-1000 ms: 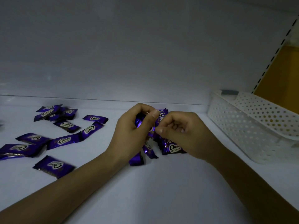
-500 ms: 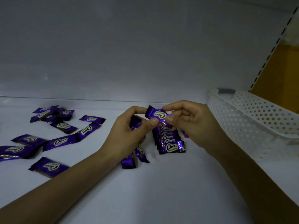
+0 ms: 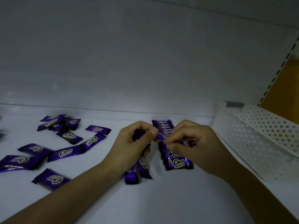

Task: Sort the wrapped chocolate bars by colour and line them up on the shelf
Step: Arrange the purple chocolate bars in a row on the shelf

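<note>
White shelf (image 3: 161, 199) under dim light: left hand (image 3: 129, 147) and right hand (image 3: 194, 146) each pinch one end of a single bar (image 3: 161, 137), the left grip also clutching a purple bunch (image 3: 131, 177). Under them runs the lined-up row (image 3: 178, 163); loose bars (image 3: 64, 152) left, basket (image 3: 258, 143) right.

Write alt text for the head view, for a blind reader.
The left hand and right hand pinch one purple bar together above a neat row of bars on a white shelf. The left hand also grips spare bars; loose bars lie scattered at left, a white basket at right.
</note>
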